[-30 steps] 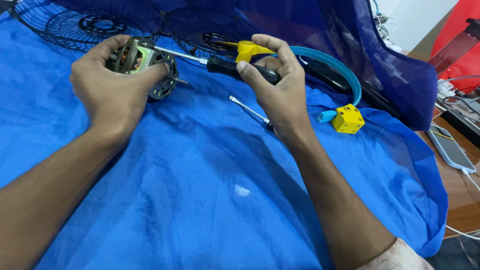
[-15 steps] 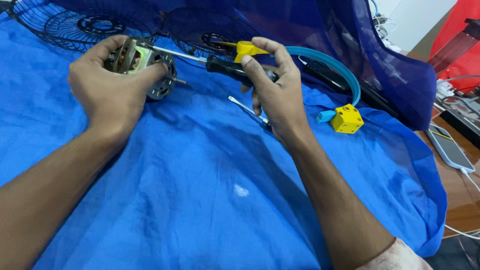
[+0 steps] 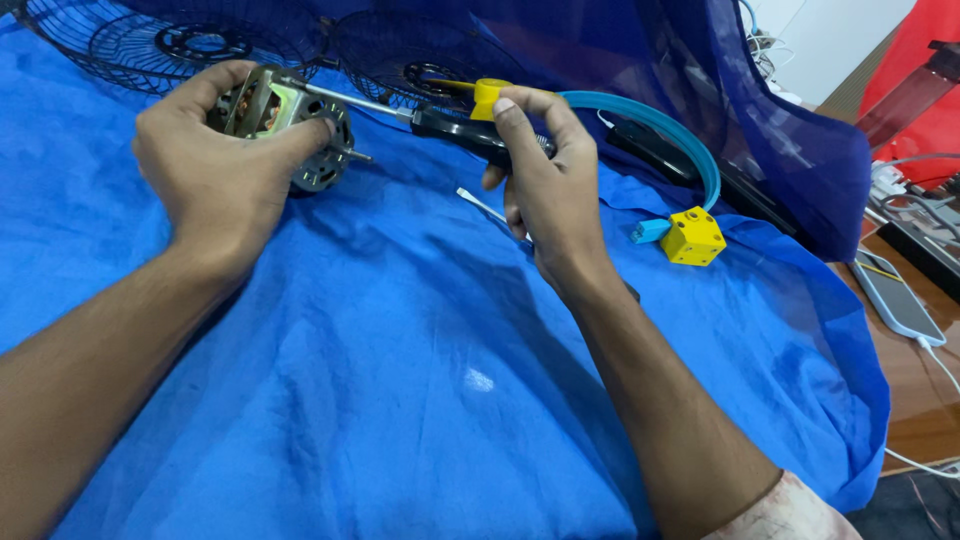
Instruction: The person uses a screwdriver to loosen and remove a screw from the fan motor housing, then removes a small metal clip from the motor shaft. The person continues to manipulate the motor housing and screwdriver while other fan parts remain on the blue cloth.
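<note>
My left hand (image 3: 215, 160) grips a small electric fan motor (image 3: 290, 125) with a metal housing and a short shaft sticking out to the right. My right hand (image 3: 540, 185) holds a screwdriver (image 3: 440, 122) by its black and yellow handle. The metal shank reaches left and its tip meets the top of the motor. Both hands are raised a little above a blue cloth (image 3: 400, 380) that covers the table.
Two black wire fan guards (image 3: 150, 40) lie at the back of the cloth. A yellow cube-shaped part (image 3: 693, 236) with a blue curved band (image 3: 660, 125) sits to the right. A small white tool (image 3: 480, 203) lies under my right hand. A phone (image 3: 895, 295) rests on the wooden table edge.
My right hand has turned on the screwdriver handle, its fingers shifting their hold. The motor and my left hand have stayed almost in place.
</note>
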